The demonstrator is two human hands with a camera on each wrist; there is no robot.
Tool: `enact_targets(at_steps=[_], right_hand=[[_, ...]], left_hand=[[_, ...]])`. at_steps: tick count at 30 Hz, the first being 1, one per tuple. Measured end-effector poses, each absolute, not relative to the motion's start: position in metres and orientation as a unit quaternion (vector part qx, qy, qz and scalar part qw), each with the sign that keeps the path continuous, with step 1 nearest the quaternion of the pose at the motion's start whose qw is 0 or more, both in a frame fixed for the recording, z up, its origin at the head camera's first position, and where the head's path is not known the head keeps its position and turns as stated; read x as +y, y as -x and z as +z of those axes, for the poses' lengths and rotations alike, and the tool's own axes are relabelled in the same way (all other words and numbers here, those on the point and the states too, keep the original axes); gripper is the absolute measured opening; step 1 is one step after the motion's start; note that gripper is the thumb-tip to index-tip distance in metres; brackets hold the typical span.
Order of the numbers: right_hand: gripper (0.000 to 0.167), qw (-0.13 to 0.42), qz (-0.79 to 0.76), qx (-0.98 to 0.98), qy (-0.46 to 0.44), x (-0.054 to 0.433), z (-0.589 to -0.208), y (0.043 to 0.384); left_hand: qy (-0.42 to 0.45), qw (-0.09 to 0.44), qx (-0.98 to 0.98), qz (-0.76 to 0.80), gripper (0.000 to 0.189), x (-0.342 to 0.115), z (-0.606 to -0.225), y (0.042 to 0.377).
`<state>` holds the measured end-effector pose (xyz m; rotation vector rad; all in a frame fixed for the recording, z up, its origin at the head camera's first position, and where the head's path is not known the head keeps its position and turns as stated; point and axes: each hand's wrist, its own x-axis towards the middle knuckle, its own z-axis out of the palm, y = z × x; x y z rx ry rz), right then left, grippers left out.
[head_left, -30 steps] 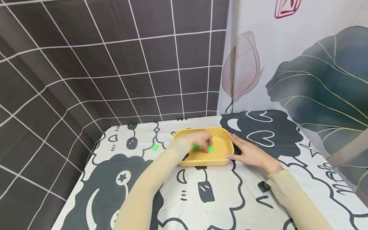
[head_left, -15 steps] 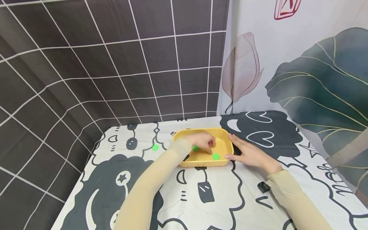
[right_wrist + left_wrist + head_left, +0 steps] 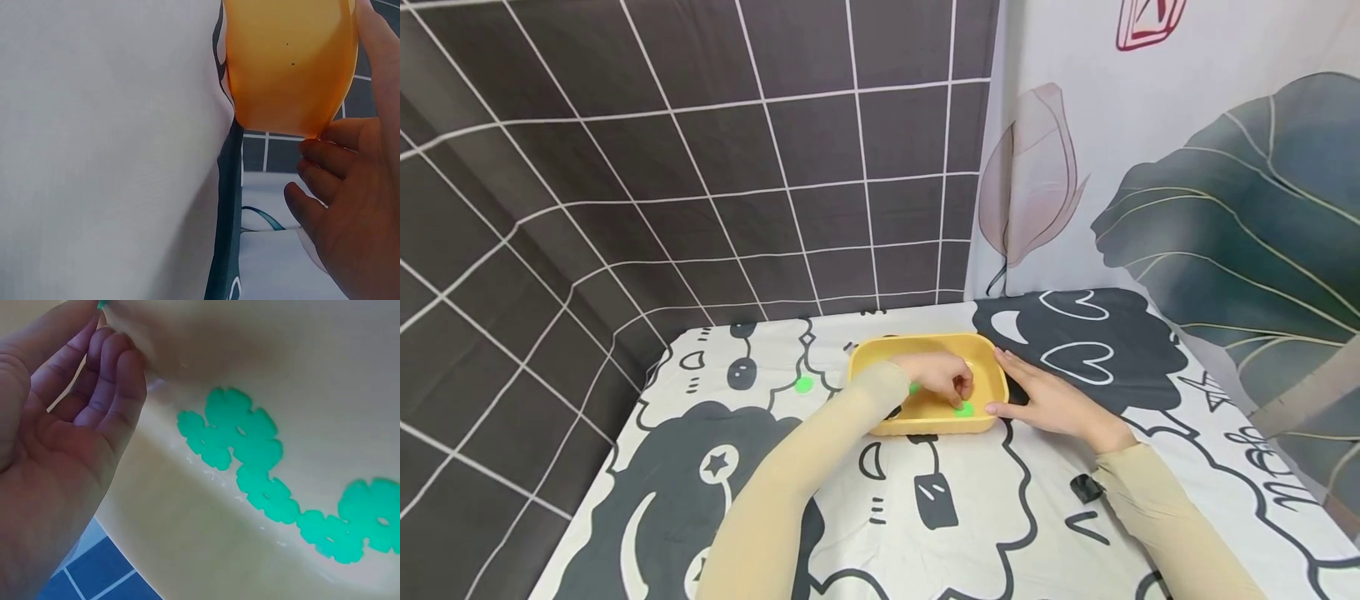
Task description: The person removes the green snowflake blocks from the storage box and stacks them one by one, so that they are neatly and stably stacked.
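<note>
A yellow plastic basin (image 3: 936, 426) stands on the patterned cloth. My left hand (image 3: 935, 375) reaches into it, thumb and index finger pinching a small flower-shaped green disc (image 3: 966, 410); only a sliver of it shows at the fingertips in the left wrist view. Another green disc (image 3: 913, 389) lies in the basin, partly behind that hand. Close by in the left wrist view, several flower-shaped green discs (image 3: 240, 428) lie along the basin wall. My right hand (image 3: 1052, 402) rests against the basin's right end with extended fingers; the right wrist view shows fingertips touching its orange-looking wall (image 3: 287, 75).
A lone green disc (image 3: 804, 384) lies on the cloth left of the basin. A small black object (image 3: 1086, 488) sits beside the right wrist. Dark gridded fabric (image 3: 760, 183) hangs behind and at the left, and a leaf-printed curtain (image 3: 1232, 217) at the right.
My left hand has moved slightly right inside the basin. The green disc by its fingertips has shifted right and nearer to me. My right hand has stayed in place.
</note>
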<state>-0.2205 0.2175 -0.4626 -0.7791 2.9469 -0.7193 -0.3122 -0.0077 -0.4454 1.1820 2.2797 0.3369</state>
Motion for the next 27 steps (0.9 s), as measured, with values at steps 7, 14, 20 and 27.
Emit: enact_targets(at_steps=[7, 14, 20, 27], right_hand=[[0.103, 0.008, -0.229, 0.942, 0.245, 0.217, -0.461, 0.220], [0.101, -0.004, -0.231, 0.938, 0.258, 0.216, -0.460, 0.220], [0.100, -0.005, -0.229, 0.938, 0.261, 0.217, -0.461, 0.220], [0.101, -0.001, -0.229, 0.939, 0.255, 0.217, -0.461, 0.219]], left_hand=[[-0.426, 0.298, 0.842, 0.146, 0.016, -0.011, -0.442, 0.309], [-0.418, 0.317, 0.839, 0.147, 0.022, -0.009, -0.439, 0.305], [-0.398, 0.308, 0.847, 0.173, 0.020, -0.013, -0.436, 0.307], [-0.389, 0.303, 0.837, 0.236, 0.010, -0.026, -0.435, 0.319]])
